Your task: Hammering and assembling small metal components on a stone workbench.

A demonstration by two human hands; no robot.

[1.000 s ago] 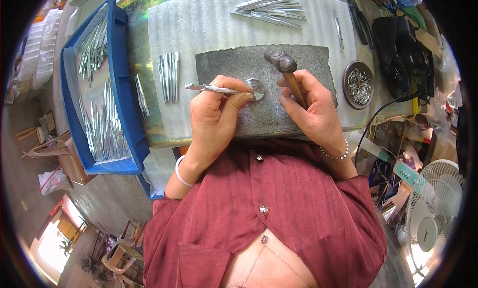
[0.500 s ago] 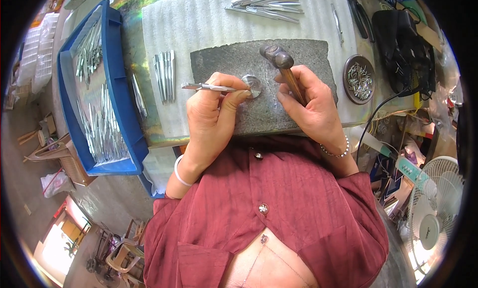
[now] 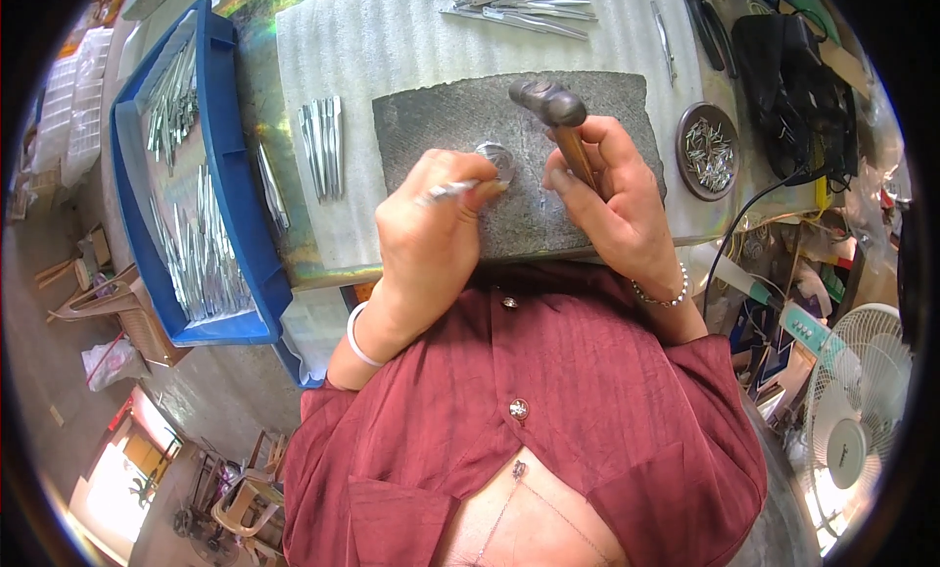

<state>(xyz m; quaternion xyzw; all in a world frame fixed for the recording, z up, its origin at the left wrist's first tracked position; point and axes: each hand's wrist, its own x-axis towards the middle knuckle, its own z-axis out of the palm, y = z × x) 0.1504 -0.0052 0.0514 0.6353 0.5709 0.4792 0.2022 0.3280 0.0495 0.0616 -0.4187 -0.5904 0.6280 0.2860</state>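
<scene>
My left hand is closed on a slim silver metal piece, pinched between thumb and fingers beside a small round metal disc. The disc lies on a dark stone slab, and my fingertips partly cover it. In my right hand is a hammer, gripped by its wooden handle close to the head. Its head is raised just beyond the disc, to the right, and does not touch the metal piece. Whether my left fingertips hold a further small part cannot be seen.
A white foam sheet lies under the slab, with several silver strips at left and a pile of metal pieces at the back. At right is a round dish of small metal pins. A blue tray holds many strips.
My left hand has turned, so the metal piece points back toward me rather than out to the left. The hammer head has swung slightly to the right and nearer.
</scene>
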